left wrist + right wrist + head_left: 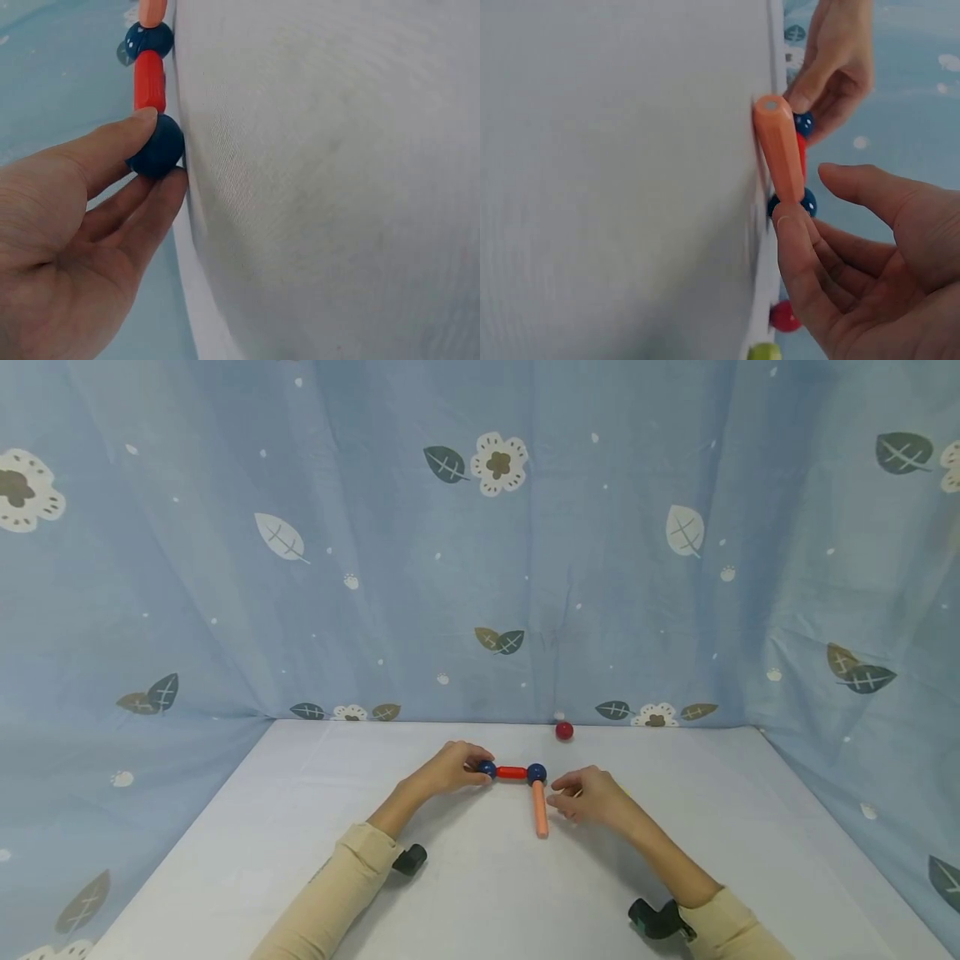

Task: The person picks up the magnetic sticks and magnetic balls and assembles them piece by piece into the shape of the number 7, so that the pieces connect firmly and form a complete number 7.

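Two dark blue balls are joined by a short red rod (512,772) on the white tabletop. My left hand (453,767) pinches the left blue ball (159,148) between thumb and fingertips. From the right blue ball (536,773), a longer orange rod (541,810) points toward the front of the table. My right hand (592,797) is just right of that orange rod, thumb and fingers spread apart. In the right wrist view, its index fingertip overlaps the rod's end at the ball, and the thumb stands away from it.
A dark red ball (564,731) lies at the table's back edge, behind the joined pieces. Part of a yellow-green thing (765,352) shows at the bottom of the right wrist view. Blue patterned cloth (375,568) hangs around the back and sides of the table (480,893).
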A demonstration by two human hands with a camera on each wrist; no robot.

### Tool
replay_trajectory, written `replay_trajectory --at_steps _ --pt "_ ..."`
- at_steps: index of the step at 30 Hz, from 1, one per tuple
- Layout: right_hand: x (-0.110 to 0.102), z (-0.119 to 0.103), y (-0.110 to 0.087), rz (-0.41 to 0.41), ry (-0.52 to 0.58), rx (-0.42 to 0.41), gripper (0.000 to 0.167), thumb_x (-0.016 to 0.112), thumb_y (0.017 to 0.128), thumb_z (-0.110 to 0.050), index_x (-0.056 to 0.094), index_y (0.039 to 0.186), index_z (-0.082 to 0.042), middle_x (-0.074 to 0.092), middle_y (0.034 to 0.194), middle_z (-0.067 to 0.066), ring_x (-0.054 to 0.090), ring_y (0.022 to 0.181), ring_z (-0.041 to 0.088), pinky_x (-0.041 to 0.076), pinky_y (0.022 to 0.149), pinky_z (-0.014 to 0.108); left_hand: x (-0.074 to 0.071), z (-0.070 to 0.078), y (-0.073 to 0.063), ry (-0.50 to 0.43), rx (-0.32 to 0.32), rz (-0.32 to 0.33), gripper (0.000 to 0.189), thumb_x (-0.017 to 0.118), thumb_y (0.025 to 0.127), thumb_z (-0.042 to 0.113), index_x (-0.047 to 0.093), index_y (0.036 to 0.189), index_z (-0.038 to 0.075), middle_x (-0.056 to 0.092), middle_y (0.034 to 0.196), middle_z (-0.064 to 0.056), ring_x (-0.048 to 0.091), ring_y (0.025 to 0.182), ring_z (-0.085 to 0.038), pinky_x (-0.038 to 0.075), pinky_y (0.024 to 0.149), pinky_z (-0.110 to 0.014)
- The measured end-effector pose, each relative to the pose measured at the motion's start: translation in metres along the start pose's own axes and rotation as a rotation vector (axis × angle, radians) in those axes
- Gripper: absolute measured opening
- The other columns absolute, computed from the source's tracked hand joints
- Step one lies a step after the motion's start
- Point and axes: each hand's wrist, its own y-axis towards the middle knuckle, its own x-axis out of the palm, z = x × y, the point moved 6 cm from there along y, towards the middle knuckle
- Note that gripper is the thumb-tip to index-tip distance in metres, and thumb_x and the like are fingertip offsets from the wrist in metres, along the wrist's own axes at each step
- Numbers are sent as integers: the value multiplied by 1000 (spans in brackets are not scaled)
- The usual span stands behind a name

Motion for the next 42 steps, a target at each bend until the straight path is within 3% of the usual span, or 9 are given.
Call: replay_trajectory --at_steps 15,24,31,37,42 --pt "-37 -1 -10 74 -177 -93 33 74 87 -26 71 113 -6 69 89 0 62 79 13 54 65 25 -4 1 -4 7 5 -8 42 76 86 15 65 125 2 70 117 -12 70 102 -23 59 86 -31" --pt "-50 6 -13 119 -211 -126 29 75 87 -24 72 110 -7 69 87 -1 62 81 14 56 71 28 -10 4 -8 15 5 12 44 74 88 14 62 129 3 65 126 -12 67 108 -24 58 88 -33" --pt "-58 13 -17 146 -227 -138 27 73 88 -22 72 110 -7 70 91 0 63 82 14 56 71 29 -19 12 -16 38 29 58 43 73 89 15 62 128 1 64 127 -16 63 112 -32 58 89 -39" --pt "-66 17 -20 172 -245 -134 26 74 87 -19 71 110 -6 71 91 0 64 83 15 54 71 29 -26 21 -21 124 8 115 40 74 88 22 66 124 6 67 121 -12 64 108 -27 55 88 -43" --pt "-70 20 -23 189 -251 -143 27 75 86 -17 71 110 -6 71 94 2 63 85 16 54 72 29 -25 33 -24 130 37 131 38 74 88 24 67 122 9 69 119 -10 66 104 -24 58 83 -37"
